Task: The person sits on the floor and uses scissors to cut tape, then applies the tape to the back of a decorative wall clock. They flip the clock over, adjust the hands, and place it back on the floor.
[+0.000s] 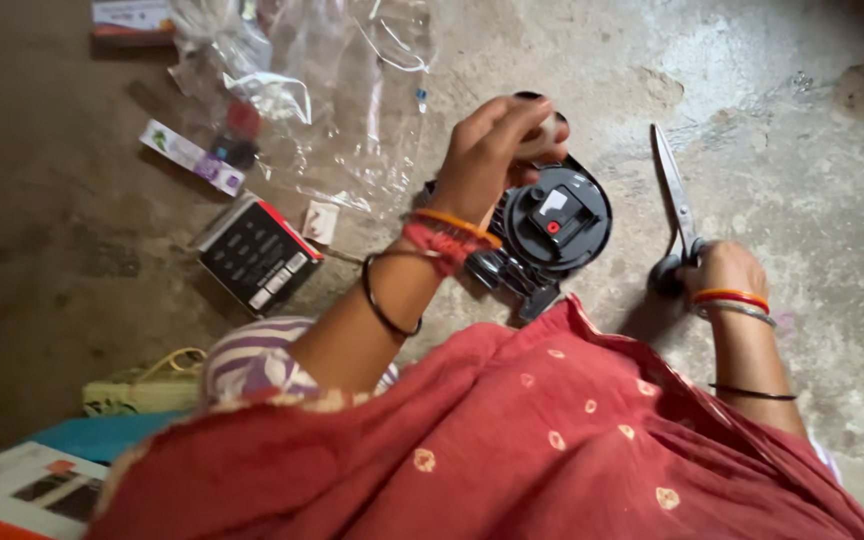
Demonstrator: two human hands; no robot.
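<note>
A: Where is the round black device (557, 222), and how will it handle?

B: It sits on the concrete floor (812, 150). Rigid plastic, probably light; hold it by the rim. Left hand (487, 150) is pinched onto its top edge.

A: Scissors (674, 200)?

B: Right hand (724, 272) is clamped round the handles (blades are hard and sharp).

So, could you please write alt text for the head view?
Seen from above, a person's left hand rests on a round black device on a concrete floor, while the right hand grips scissors.
</note>
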